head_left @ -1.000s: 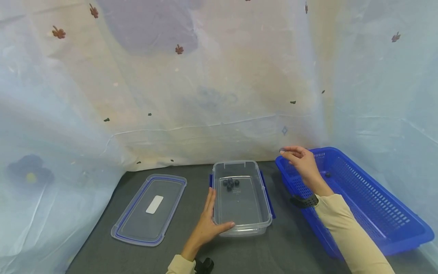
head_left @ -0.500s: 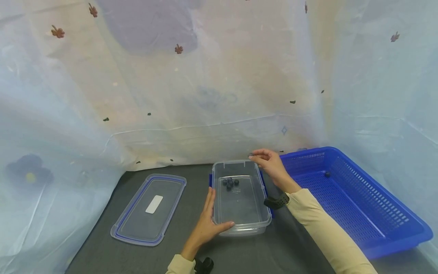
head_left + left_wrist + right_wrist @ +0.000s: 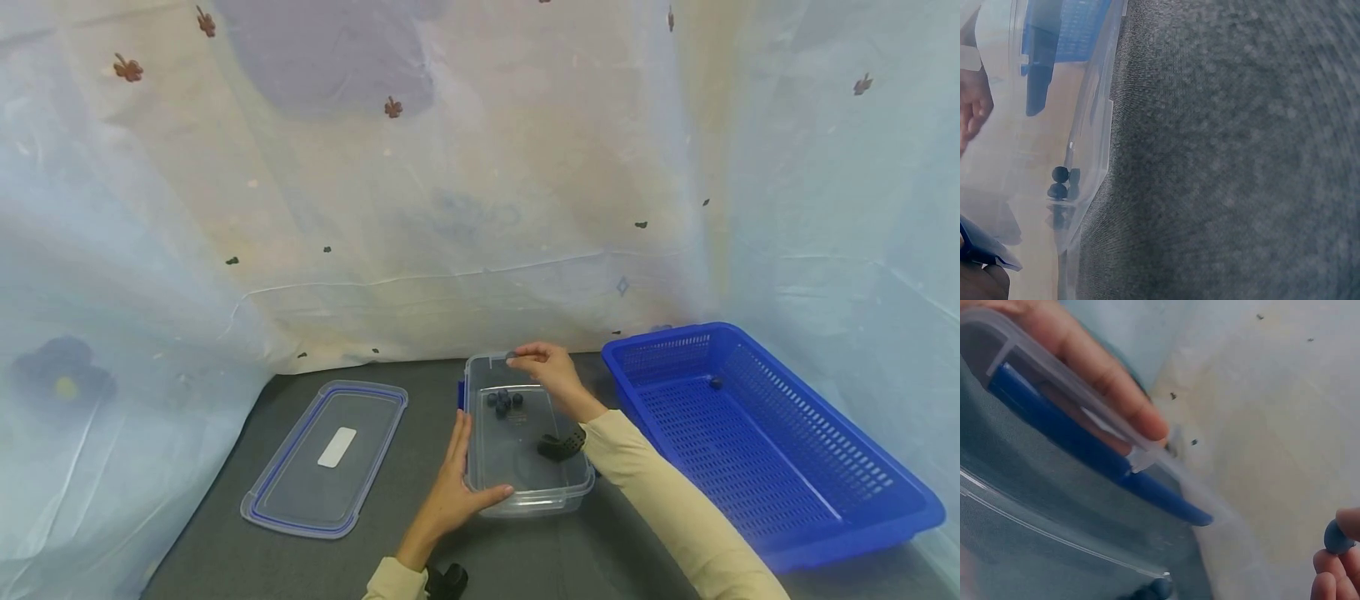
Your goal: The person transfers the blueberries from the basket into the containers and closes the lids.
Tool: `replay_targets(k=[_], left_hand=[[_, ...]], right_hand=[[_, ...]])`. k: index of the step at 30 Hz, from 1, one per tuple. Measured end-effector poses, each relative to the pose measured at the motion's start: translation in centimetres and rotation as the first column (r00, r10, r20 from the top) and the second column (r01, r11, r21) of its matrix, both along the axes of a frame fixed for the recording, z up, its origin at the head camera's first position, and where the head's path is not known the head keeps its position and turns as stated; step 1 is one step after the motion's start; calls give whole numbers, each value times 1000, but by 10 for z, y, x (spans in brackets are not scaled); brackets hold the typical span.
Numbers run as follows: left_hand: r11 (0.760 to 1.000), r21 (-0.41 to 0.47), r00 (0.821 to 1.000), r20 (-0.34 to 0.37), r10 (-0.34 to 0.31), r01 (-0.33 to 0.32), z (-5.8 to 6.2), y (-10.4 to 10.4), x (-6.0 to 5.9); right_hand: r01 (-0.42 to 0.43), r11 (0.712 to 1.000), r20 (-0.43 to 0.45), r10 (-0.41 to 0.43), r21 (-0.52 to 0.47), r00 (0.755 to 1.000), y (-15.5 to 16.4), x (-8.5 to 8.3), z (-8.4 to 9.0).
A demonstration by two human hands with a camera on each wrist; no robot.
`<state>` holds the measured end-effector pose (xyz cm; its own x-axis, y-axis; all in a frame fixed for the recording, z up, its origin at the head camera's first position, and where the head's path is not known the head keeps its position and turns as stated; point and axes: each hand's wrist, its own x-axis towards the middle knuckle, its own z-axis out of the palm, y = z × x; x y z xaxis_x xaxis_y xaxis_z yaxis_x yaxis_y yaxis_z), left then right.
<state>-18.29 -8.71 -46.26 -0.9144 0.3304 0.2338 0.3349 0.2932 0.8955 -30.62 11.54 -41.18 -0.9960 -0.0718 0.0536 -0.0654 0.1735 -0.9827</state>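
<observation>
Your R hand [image 3: 551,372] pinches a small blue ball [image 3: 1337,536] w/ fingertips: light, round, prob. slippery. L hand [image 3: 455,487], fingers straight, steadies the clear container [image 3: 525,500].

The right wrist view crops the right hand [image 3: 1335,562] to fingers [image 3: 1325,565] pinching a ball [image 3: 1337,536].

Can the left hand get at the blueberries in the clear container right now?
Probably yes. The left hand rests on the clear container at its near left corner, the lid lies apart on the table, and the blueberries sit uncovered at the far end. The right hand hovering there might crowd it.
</observation>
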Motion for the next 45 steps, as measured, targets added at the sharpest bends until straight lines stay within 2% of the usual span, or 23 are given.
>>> replay_targets(k=[7, 9, 14, 17, 22, 27, 30, 33, 34, 37, 45], left_hand=[[1000, 2, 1000, 8, -10, 10, -2, 0, -1], [1000, 1, 1000, -1, -5, 5, -9, 0, -4], [1000, -16, 999, -34, 5, -6, -35, -3, -16], [1000, -14, 999, -39, -3, 3, -42, -4, -20], [1000, 6, 999, -38, -10, 11, -42, -5, -20], [1000, -6, 999, -45, -2, 2, -41, -5, -19], [1000, -5, 999, -41, -11, 11, -25, -3, -12], [1000, -1, 999, -46, -13, 13, -25, -4, -12], [1000, 1, 999, -49, -16, 16, -25, -4, -12], [1000, 1, 998, -65, -5, 5, -41, -5, -19], [1000, 20, 997, -79, -14, 15, -42, -4, -20]], right_hand=[[52, 997, 26, -53, 59, 998, -19, -12, -19], [69, 995, 20, -70, 66, 997, -25, -15, -23], [129, 985, 19, -132, 114, 991, -35, -20, -32], [142, 979, 44, -150, 143, 988, -38, -22, -37], [128, 977, 77, -143, 172, 987, -37, -27, -47], [134, 968, 72, -153, 213, 986, -34, -29, -57], [142, 958, 46, -159, 248, 986, -32, -29, -61], [143, 946, 18, -155, 292, 988, -31, -28, -64], [140, 941, 11, -151, 307, 988, -30, -28, -65], [130, 929, -2, -138, 347, 990, -30, -28, -67], [120, 891, -53, -108, 437, 993, -29, -29, -72]])
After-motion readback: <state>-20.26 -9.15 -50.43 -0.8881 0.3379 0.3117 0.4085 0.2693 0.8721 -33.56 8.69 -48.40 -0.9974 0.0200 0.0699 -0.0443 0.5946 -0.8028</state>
